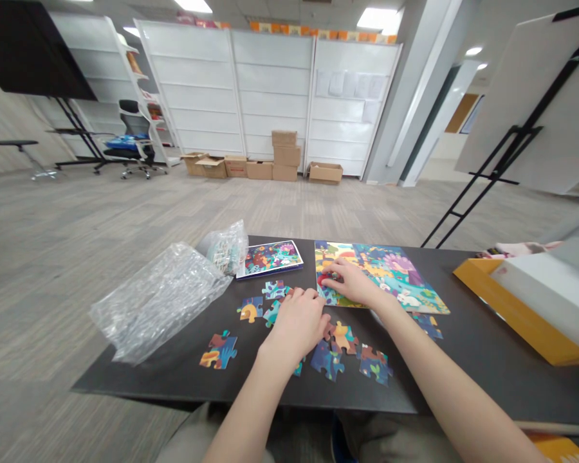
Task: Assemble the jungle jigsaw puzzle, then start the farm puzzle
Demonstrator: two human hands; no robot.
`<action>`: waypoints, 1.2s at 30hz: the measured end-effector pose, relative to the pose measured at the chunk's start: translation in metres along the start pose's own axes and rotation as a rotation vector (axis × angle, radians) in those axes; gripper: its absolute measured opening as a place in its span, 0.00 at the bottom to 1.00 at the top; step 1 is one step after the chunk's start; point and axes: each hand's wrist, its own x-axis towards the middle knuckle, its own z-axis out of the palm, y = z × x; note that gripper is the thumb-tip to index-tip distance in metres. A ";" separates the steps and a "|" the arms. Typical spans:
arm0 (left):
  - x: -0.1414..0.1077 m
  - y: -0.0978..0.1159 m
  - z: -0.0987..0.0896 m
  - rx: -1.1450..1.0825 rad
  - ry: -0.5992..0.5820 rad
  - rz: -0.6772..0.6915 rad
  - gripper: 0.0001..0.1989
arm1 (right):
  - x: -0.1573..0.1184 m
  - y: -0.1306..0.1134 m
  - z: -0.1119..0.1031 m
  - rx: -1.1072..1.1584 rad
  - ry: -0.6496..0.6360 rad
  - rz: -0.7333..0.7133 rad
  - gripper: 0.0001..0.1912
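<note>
My left hand (299,321) rests palm down on loose jigsaw pieces, fingers slightly bent and thumb apart; part of the pile is hidden under it. Over the left side of the jigsaw puzzle (405,280) lies my right hand (354,283), its fingers spread and touching the surface near a red patch. Around my left hand are loose pieces: a blue one with a yellow shape (251,310), an orange and brown one (343,337), a dark blue one (327,360) and a brown and blue one (375,364). Farther left lies a joined-looking piece (219,350).
A picture card (273,256) lies behind the pieces, beside crumpled clear plastic wrap (164,302) and a bagged bundle (226,251). A yellow and white box (535,302) stands at the right of the black table (174,379). Beyond stand cardboard boxes (284,157) and an easel-mounted board (525,103).
</note>
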 end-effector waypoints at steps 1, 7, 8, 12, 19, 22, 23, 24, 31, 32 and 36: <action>0.000 0.000 0.000 0.001 -0.002 0.000 0.12 | 0.000 0.000 -0.002 -0.002 0.005 -0.009 0.08; 0.000 0.001 0.000 -0.007 0.007 0.007 0.11 | -0.001 -0.003 -0.006 0.001 -0.044 -0.027 0.05; 0.000 0.001 0.000 -0.009 0.004 0.005 0.11 | -0.001 -0.003 -0.006 -0.002 -0.047 -0.024 0.05; 0.001 -0.002 -0.004 -0.064 0.004 -0.007 0.14 | 0.000 -0.004 -0.005 0.004 -0.054 -0.007 0.06; 0.000 -0.029 -0.016 -0.269 0.092 -0.123 0.13 | -0.001 -0.006 -0.009 0.019 -0.012 -0.019 0.07; -0.005 -0.035 -0.020 -0.272 0.027 -0.122 0.10 | -0.001 -0.006 -0.013 0.030 0.057 -0.019 0.08; -0.007 -0.035 -0.020 -0.262 0.003 -0.096 0.11 | 0.000 -0.006 -0.014 0.037 0.075 -0.022 0.08; -0.010 -0.033 -0.020 -0.250 -0.013 -0.064 0.14 | -0.001 -0.006 -0.016 0.043 0.086 -0.027 0.08; -0.017 -0.019 -0.013 -0.140 -0.020 0.007 0.28 | -0.002 -0.013 -0.022 0.033 0.085 -0.042 0.09; -0.017 -0.018 -0.012 -0.138 -0.024 0.006 0.27 | -0.002 -0.013 -0.022 0.031 0.079 -0.042 0.09; -0.014 -0.018 -0.011 -0.136 -0.009 0.006 0.24 | -0.003 -0.013 -0.021 0.041 0.066 -0.042 0.11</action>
